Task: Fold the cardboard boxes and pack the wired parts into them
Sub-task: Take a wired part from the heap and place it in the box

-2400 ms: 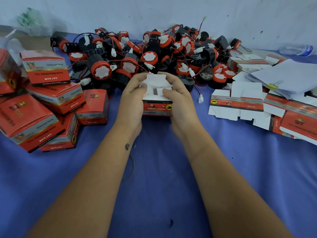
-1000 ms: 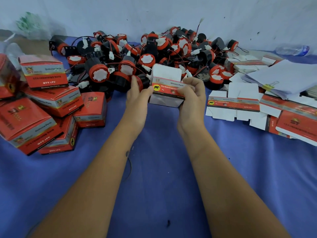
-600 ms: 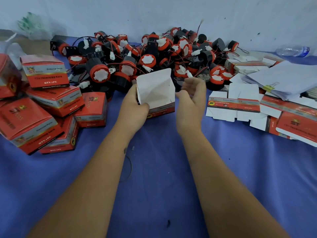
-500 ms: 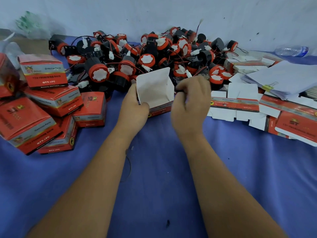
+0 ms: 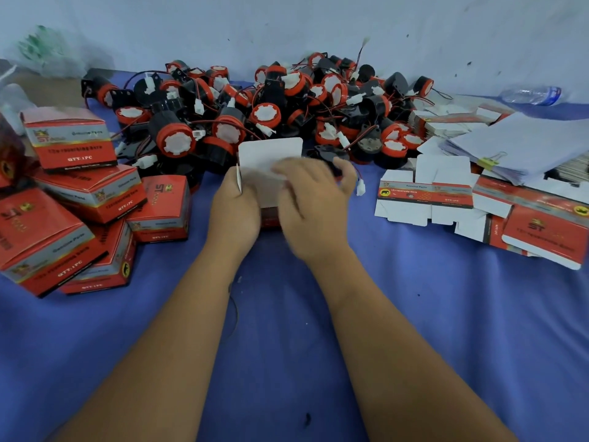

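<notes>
Head view: one opened cardboard box [image 5: 271, 161] stands on the blue tabletop [image 5: 414, 330] at centre, white lid flap up, red side showing low between the two hands. Left hand [image 5: 234, 208] grips the box's left wall, thumb curled over the edge beside the side flap. Right hand [image 5: 314, 199] is motion-blurred over the box mouth, fingers curled on a black wired part [image 5: 331, 159]; only the part's dark top shows past the knuckles, and its lead with a white connector [image 5: 360, 188] hangs off at 3 o'clock of the hand. Can't tell if the part is inside the box or just above the rim.

Pile of wired parts [image 5: 271, 103], black bodies with red caps, runs along the far edge from 10 to 1 o'clock against the wall, its front edge touching the box's back flap. Packed boxes [image 5: 73, 199] are stacked and tilted at 9 o'clock, nearest one just beside the left hand. Flat box blanks [image 5: 424, 194] lie at 3 o'clock, near the right hand, overlapping toward the right border. Clipped paper stack [image 5: 526, 145] sits at 2 o'clock on top of more blanks; plastic bottle [image 5: 530, 95] lies behind it.

Open room: the tabletop from 4 to 8 o'clock holds only both forearms, bare cloth either side down to the near edge.
</notes>
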A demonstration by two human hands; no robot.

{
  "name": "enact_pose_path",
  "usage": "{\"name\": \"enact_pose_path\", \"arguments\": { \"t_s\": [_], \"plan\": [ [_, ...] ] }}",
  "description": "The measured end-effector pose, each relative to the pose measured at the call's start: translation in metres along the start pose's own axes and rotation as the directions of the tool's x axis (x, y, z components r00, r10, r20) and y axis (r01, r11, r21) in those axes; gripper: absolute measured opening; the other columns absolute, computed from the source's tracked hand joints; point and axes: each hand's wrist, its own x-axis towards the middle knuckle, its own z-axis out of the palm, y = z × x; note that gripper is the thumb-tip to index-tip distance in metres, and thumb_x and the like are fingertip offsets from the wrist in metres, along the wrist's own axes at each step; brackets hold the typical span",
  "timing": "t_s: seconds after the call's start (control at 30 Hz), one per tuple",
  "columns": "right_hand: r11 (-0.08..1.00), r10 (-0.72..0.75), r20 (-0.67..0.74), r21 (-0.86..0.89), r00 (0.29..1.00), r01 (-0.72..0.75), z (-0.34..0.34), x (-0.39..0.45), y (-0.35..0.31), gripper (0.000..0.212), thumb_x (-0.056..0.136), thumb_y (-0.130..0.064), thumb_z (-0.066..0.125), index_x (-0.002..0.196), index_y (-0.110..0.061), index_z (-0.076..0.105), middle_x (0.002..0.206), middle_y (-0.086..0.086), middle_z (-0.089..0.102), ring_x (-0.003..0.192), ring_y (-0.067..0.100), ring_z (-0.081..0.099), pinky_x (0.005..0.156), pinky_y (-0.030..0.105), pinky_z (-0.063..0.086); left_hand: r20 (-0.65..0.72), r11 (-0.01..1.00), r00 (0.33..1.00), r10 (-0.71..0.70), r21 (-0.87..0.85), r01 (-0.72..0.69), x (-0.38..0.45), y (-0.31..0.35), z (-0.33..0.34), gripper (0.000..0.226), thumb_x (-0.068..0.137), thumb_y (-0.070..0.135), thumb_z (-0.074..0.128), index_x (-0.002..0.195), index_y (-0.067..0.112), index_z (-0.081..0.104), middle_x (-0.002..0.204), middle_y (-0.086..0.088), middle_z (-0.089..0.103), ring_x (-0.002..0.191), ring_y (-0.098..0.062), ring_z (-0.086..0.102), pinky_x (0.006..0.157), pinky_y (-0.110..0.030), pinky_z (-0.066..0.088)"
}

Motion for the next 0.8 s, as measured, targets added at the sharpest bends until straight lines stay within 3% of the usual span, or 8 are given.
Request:
{"name": "enact_pose_path", "arguments": {
  "t_s": [0.1, 0.17, 0.23, 0.3, 0.47, 0.57, 0.7, 0.8],
  "plan": [
    [0.966, 0.232, -0.305, 0.185, 0.924, -0.182, -0.007, 0.016, 0.018, 0.029, 0.082, -0.006, 0.049, 0.102, -0.011, 0.069, 0.107, 0.004, 0.065, 0.097, 0.021, 0.058, 0.090, 0.045, 0.041, -0.056, 0.999, 0.998, -0.015, 0.049, 0.018, 0.002, 0.001, 0.001, 0.024, 0.104, 0.017, 0.036, 0.106, 0.037, 0.049, 0.090, 0.023, 0.057, 0.081, 0.005, 0.054, 0.062, -0.013, 0.043],
    [0.869, 0.480, -0.269, 0.276, 0.835, -0.411, -0.008, 0.026, 0.037, 0.033, 0.084, -0.001, 0.051, 0.113, -0.011, 0.064, 0.116, 0.006, 0.058, 0.101, 0.020, 0.053, 0.090, 0.044, 0.045, -0.085, 0.997, 0.996, -0.029, 0.073, 0.035, 0.004, 0.001, 0.003, 0.023, 0.104, 0.018, 0.035, 0.104, 0.039, 0.046, 0.086, 0.024, 0.054, 0.078, 0.005, 0.052, 0.062, -0.016, 0.040],
    [0.795, 0.592, -0.132, 0.256, 0.795, -0.550, -0.005, 0.032, 0.057, 0.040, 0.087, 0.001, 0.053, 0.126, -0.011, 0.056, 0.128, 0.007, 0.049, 0.107, 0.017, 0.048, 0.090, 0.029, 0.043, -0.089, 0.994, 0.995, -0.037, 0.096, 0.046, 0.004, 0.001, 0.005, 0.023, 0.103, 0.019, 0.035, 0.099, 0.038, 0.046, 0.085, 0.023, 0.054, 0.077, 0.003, 0.052, 0.060, -0.017, 0.040],
    [0.797, 0.579, 0.004, 0.205, 0.815, -0.568, -0.001, 0.038, 0.072, 0.043, 0.090, -0.002, 0.054, 0.132, -0.012, 0.051, 0.132, 0.008, 0.044, 0.110, 0.018, 0.046, 0.084, 0.021, 0.037, -0.090, 0.993, 0.995, -0.037, 0.106, 0.047, 0.005, 0.001, 0.006, 0.023, 0.103, 0.018, 0.035, 0.099, 0.037, 0.047, 0.085, 0.022, 0.055, 0.077, 0.003, 0.053, 0.058, -0.017, 0.040],
    [0.861, 0.502, 0.271, -0.063, 0.822, -0.505, 0.015, 0.069, 0.090, 0.045, 0.097, -0.025, 0.051, 0.140, -0.014, 0.046, 0.139, 0.013, 0.046, 0.124, 0.033, 0.042, 0.100, 0.043, 0.039, -0.074, 0.994, 0.996, -0.043, 0.096, 0.050, 0.006, 0.000, 0.005, 0.027, 0.102, 0.018, 0.035, 0.094, 0.041, 0.047, 0.089, 0.022, 0.056, 0.085, 0.001, 0.054, 0.066, -0.023, 0.045],
    [0.871, 0.491, 0.383, -0.248, 0.782, -0.425, 0.025, 0.071, 0.090, 0.048, 0.100, -0.034, 0.048, 0.144, -0.017, 0.040, 0.143, 0.014, 0.040, 0.127, 0.036, 0.035, 0.100, 0.042, 0.033, -0.059, 0.994, 0.997, -0.049, 0.091, 0.054, 0.006, 0.000, 0.005, 0.026, 0.102, 0.018, 0.036, 0.097, 0.040, 0.049, 0.092, 0.022, 0.057, 0.087, 0.001, 0.055, 0.065, -0.024, 0.045],
    [0.845, 0.475, 0.198, -0.373, 0.857, -0.382, 0.025, 0.055, 0.085, 0.041, 0.092, -0.034, 0.060, 0.127, -0.017, 0.048, 0.125, 0.014, 0.047, 0.113, 0.034, 0.039, 0.083, 0.035, 0.029, -0.066, 0.994, 0.996, -0.060, 0.088, 0.065, 0.007, 0.000, 0.005, 0.027, 0.101, 0.018, 0.037, 0.090, 0.040, 0.049, 0.089, 0.022, 0.057, 0.084, 0.001, 0.055, 0.063, -0.022, 0.043],
    [0.838, 0.532, 0.069, -0.188, 0.844, -0.513, 0.018, 0.039, 0.077, 0.048, 0.084, -0.030, 0.070, 0.121, -0.011, 0.047, 0.119, 0.013, 0.047, 0.105, 0.031, 0.038, 0.085, 0.033, 0.031, -0.069, 0.994, 0.995, -0.068, 0.082, 0.074, 0.008, 0.001, 0.005, 0.029, 0.100, 0.017, 0.038, 0.087, 0.041, 0.048, 0.089, 0.021, 0.058, 0.085, 0.000, 0.055, 0.063, -0.023, 0.044]
  ]
}}
